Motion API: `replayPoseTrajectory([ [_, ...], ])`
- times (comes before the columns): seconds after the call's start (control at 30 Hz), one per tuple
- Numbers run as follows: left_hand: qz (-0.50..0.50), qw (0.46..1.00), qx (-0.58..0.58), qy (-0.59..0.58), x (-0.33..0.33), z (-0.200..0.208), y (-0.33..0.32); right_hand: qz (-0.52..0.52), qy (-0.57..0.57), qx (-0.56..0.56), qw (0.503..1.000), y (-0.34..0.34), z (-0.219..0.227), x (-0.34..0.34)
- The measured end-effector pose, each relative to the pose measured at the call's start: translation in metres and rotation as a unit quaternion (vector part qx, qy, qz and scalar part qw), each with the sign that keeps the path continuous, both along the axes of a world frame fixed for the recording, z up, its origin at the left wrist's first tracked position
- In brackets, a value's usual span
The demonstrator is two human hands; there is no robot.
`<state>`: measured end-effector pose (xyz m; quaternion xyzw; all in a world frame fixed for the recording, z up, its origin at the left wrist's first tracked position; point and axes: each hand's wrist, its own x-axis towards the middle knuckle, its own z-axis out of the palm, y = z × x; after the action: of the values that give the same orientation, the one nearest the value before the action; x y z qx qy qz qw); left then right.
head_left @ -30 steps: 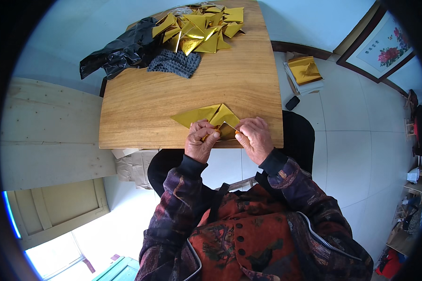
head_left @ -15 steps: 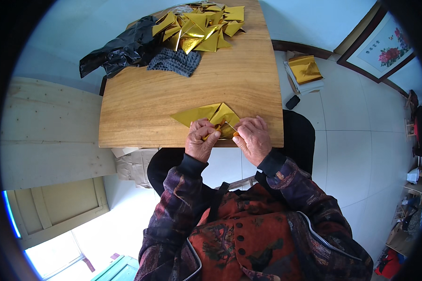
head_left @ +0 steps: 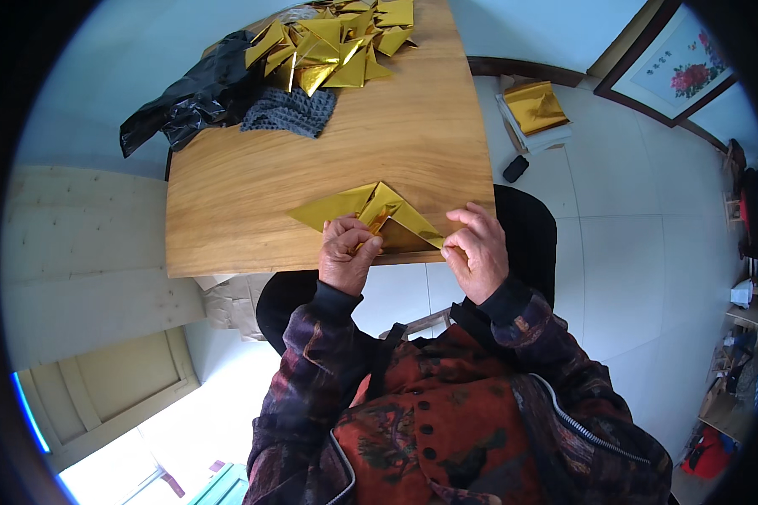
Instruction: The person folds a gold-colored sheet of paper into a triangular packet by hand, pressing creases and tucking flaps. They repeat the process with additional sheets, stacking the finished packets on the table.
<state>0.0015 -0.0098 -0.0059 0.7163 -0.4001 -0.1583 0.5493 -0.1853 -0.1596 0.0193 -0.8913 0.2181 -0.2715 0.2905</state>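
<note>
A partly folded sheet of gold foil paper [head_left: 335,207] lies at the near edge of the wooden table [head_left: 253,181], with one pointed wing reaching left and a narrow flap slanting down to the right. My left hand [head_left: 347,255] is closed on its middle folds, thumb pressed against the fingers. At the end of the right flap, my right hand [head_left: 477,252] pinches the paper's tip between thumb and index finger, its other fingers loosely bent. The fingers of my left hand hide part of the folds.
A heap of folded gold paper pieces [head_left: 320,52] covers the table's far end, beside a black plastic bag [head_left: 202,94] and a grey knitted cloth [head_left: 288,113]. Right of the table, a stack of gold sheets [head_left: 534,107] and a small black object [head_left: 515,168] lie on the floor.
My right hand has moved right, away from my left, drawing a narrow flap of the gold paper out to the side. The whole view has shifted slightly.
</note>
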Motion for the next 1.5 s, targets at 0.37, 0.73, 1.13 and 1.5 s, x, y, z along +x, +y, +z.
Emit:
replayPoseTrajectory([
  [0.37,0.031,0.994,0.055,-0.090,-0.008,0.027,-0.012,0.023,0.040,0.007,0.999,-0.010,0.004,-0.002],
  [0.73,0.066,0.960,0.205,-0.180,-0.011,0.035,-0.025,0.009,0.067,-0.011,0.998,-0.010,0.008,0.000],
  [1.13,0.062,0.939,0.261,-0.213,-0.008,0.039,-0.035,-0.022,0.072,-0.031,0.997,-0.009,0.004,0.003],
  [1.5,0.050,0.929,0.290,-0.223,-0.007,0.041,-0.039,-0.018,0.073,-0.039,0.996,-0.012,0.005,0.004],
])
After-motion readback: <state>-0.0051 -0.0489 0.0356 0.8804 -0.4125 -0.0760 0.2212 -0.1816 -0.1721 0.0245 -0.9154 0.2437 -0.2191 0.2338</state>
